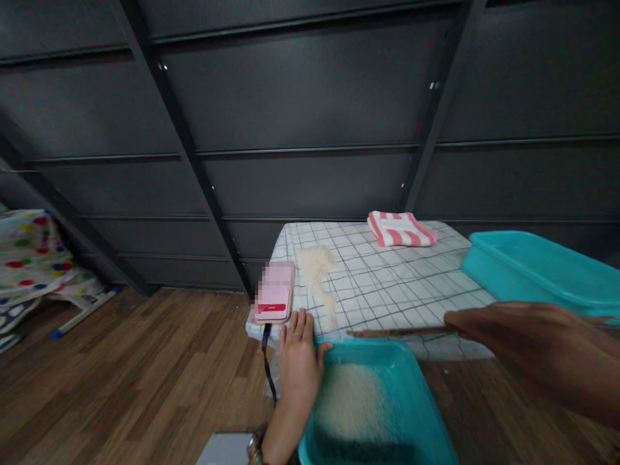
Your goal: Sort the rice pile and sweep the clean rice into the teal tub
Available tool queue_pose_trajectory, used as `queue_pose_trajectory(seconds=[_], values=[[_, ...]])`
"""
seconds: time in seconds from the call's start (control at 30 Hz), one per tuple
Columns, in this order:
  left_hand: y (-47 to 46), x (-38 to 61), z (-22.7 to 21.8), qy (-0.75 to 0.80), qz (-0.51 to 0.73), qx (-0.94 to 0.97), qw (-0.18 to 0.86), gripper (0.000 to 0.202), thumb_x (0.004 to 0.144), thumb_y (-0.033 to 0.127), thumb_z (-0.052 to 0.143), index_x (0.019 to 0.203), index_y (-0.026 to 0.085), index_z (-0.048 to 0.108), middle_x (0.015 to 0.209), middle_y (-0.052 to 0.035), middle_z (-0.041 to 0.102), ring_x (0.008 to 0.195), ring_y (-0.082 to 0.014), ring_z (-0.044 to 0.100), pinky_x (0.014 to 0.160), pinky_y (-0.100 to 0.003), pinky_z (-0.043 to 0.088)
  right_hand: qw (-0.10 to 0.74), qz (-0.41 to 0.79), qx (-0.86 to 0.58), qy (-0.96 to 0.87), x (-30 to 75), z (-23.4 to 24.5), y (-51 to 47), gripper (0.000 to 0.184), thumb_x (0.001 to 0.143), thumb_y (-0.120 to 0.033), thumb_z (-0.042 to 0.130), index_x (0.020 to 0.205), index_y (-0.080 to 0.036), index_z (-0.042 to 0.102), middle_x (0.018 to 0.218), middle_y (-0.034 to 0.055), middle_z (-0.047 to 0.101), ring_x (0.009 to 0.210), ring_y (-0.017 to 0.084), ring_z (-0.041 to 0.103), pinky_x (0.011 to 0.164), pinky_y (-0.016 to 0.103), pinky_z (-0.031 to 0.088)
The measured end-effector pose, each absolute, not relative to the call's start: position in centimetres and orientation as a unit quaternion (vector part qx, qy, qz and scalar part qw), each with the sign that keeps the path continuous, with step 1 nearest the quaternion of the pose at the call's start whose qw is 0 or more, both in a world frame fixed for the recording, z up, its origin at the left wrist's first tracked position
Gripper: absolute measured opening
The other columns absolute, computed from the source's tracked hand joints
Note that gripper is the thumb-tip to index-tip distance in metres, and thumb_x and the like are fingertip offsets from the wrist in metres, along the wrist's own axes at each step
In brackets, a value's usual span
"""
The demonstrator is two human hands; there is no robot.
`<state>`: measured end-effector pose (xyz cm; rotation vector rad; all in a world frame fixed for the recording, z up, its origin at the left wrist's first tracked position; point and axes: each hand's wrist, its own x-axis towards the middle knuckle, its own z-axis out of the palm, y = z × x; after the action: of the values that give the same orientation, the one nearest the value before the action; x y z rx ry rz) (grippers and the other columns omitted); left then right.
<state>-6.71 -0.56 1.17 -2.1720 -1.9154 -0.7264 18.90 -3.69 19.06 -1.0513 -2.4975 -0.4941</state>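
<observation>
Hands at teal tub (414,400)
Left hand (299,358), thumb spread, touches its rim; right hand (527,349) pinches a stick (404,332) beside it.

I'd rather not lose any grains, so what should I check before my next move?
1. Near basin in line with the grain trail: ok.
2. Left hand at the basin rim: ok, thumb on it.
3. Cloth free of loose grains: not ok, a patch and trail lie there.
4. Phone away from the cloth's edge: not ok, close to it.
5. Right hand gripping the brown strip: cannot tell, blurred.
</observation>
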Motion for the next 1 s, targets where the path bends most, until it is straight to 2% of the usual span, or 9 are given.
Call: queue_pose_trajectory(seconds=[0.1,0.17,0.23,0.37,0.53,0.7,0.87,1.0], values=[[-0.5,-6.7,1.1,-0.638,-0.242,-0.727,0.075,0.042,0.08,0.025,0.059,0.12,0.009,0.055,0.128,-0.0194,0.056,0.12,-0.0313,0.051,0.1,-0.05,0.04,0.157,-0.271,-0.34,-0.887,20.4,18.7,-2.7,0.043,0.06,0.004,0.033,0.075,-0.02,0.065,0.065,0.0058,0.069,0.048,0.019,0.063,0.041,0.028,0.05],[-0.5,-6.7,1.1,-0.638,-0.243,-0.728,0.07,0.044,0.08,0.025,0.059,0.12,0.007,0.055,0.128,-0.0208,0.056,0.12,-0.0322,0.051,0.1,-0.051,0.04,0.133,-0.293,-0.362,-0.875,21.1,18.2,-2.3,0.042,0.061,0.006,0.032,0.073,-0.017,0.065,0.064,0.0072,0.069,0.047,0.019,0.062,0.04,0.028,0.049],[-0.5,-6.7,1.2,-0.637,-0.248,-0.727,0.067,0.044,0.08,0.024,0.059,0.12,0.007,0.055,0.128,-0.0213,0.056,0.121,-0.0326,0.05,0.101,-0.052,0.038,0.128,-0.28,-0.365,-0.879,20.9,17.7,-2.3,0.043,0.062,0.007,0.032,0.075,-0.015,0.066,0.066,0.0077,0.07,0.047,0.019,0.063,0.04,0.026,0.048],[-0.6,-6.7,1.1,-0.635,-0.261,-0.725,0.061,0.041,0.082,0.024,0.054,0.121,0.012,0.054,0.128,-0.0184,0.057,0.122,-0.0317,0.049,0.102,-0.054,0.036,0.183,-0.253,-0.323,-0.893,18.8,17.9,-3.5,0.044,0.067,0.006,0.028,0.068,-0.018,0.066,0.06,0.0055,0.069,0.044,0.017,0.062,0.037,0.023,0.047],[-0.5,-6.8,0.7,-0.632,-0.263,-0.726,0.072,0.041,0.082,0.025,0.054,0.121,0.011,0.055,0.129,-0.019,0.056,0.122,-0.0318,0.049,0.101,-0.053,0.038,0.219,-0.235,-0.312,-0.894,17.6,18.8,-4.2,0.044,0.069,0.003,0.028,0.064,-0.022,0.064,0.057,0.0033,0.067,0.042,0.017,0.06,0.037,0.024,0.045],[-0.5,-6.8,0.7,-0.633,-0.255,-0.728,0.069,0.041,0.082,0.022,0.052,0.122,0.013,0.055,0.131,-0.0172,0.055,0.123,-0.0308,0.049,0.102,-0.052,0.037,0.207,-0.172,-0.319,-0.909,17.7,17.5,-2.8,0.04,0.074,0.002,0.03,0.072,-0.019,0.065,0.066,0.0044,0.069,0.052,0.016,0.064,0.046,0.024,0.048],[-0.6,-6.6,1.4,-0.653,-0.236,-0.719,0.035,0.046,0.077,0.011,0.051,0.122,0.01,0.055,0.133,-0.0179,0.052,0.125,-0.0297,0.046,0.103,-0.05,0.037,0.196,-0.171,-0.298,-0.919,16.9,17.2,-2.7,0.045,0.086,-0.005,0.024,0.064,-0.018,0.061,0.061,0.0045,0.067,0.048,0.014,0.061,0.044,0.023,0.046],[-0.5,-6.6,1.1,-0.647,-0.253,-0.718,0.045,0.047,0.076,0.012,0.051,0.122,0.012,0.054,0.132,-0.0171,0.054,0.124,-0.0298,0.048,0.101,-0.052,0.038,0.193,-0.164,-0.322,-0.912,17.7,17.9,-3.3,0.044,0.091,-0.012,0.027,0.066,-0.02,0.062,0.064,0.0039,0.068,0.05,0.015,0.062,0.045,0.024,0.047]])
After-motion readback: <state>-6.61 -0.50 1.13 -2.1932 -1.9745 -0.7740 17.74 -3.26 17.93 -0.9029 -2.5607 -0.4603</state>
